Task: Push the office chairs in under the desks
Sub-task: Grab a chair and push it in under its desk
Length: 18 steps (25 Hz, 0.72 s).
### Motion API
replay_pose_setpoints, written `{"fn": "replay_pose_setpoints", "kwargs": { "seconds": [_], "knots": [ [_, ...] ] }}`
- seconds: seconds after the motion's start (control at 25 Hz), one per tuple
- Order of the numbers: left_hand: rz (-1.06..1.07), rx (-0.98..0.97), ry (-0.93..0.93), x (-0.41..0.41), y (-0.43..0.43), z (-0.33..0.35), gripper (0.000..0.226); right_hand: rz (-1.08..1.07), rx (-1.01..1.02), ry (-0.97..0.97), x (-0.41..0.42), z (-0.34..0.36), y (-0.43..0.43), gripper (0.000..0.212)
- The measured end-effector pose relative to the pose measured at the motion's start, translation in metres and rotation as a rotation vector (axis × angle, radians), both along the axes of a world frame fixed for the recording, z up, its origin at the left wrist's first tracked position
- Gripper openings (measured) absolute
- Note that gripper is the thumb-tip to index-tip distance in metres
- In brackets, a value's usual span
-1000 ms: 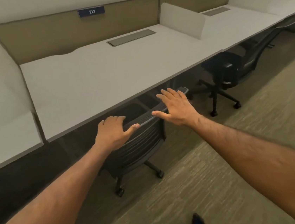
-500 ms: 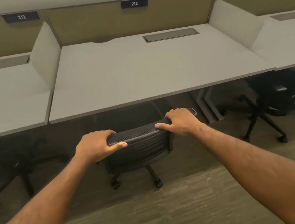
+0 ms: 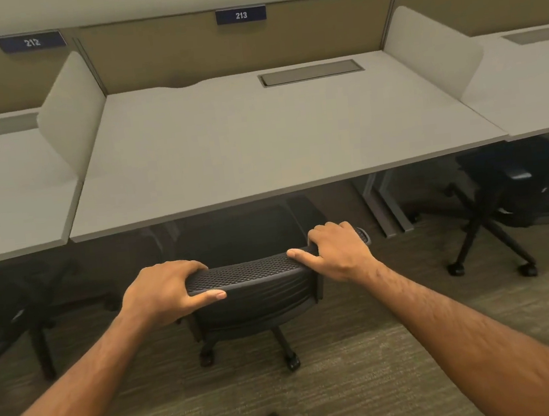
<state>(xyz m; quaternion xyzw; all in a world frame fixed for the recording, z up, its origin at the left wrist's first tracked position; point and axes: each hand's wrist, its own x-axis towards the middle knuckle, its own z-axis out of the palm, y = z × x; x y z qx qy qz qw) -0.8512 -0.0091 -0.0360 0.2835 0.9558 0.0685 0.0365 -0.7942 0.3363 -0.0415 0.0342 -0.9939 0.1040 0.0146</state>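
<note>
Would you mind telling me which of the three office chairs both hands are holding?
The middle chair at desk 213: the left hand and right hand grip its backrest top; the neighbouring chairs are untouched.

Lighting even, soft, from overhead; no glare on the desk (image 3: pixel 259 148). Deep shadow beneath it. Wide-angle bowing at frame edges. Slight softness throughout; carpet (image 3: pixel 372 385) texture smeared near bottom.

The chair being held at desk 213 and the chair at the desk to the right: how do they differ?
The held chair has both hands on its backrest top, left hand and right hand; the right-hand chair is untouched. The held chair's backrest stands out in front of desk 213, while the right-hand chair sits mostly under its desk. Both are dark, with wheeled bases.
</note>
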Motion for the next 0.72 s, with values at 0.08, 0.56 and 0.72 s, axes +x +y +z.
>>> {"fn": "replay_pose_setpoints", "kwargs": {
  "seconds": [0.08,0.56,0.72],
  "knots": [
    [-0.026,-0.005,-0.006,-0.008,-0.003,-0.003,0.089,-0.021,-0.003,0.033,0.002,-0.006,-0.001,0.068],
    [-0.194,-0.002,-0.038,-0.100,0.015,-0.002,0.089,-0.231,0.060,0.129,-0.025,-0.019,-0.001,0.062],
    [-0.190,0.034,-0.041,-0.117,0.053,-0.004,0.088,-0.242,0.067,0.130,-0.043,-0.014,0.034,0.059]
  ]
}}
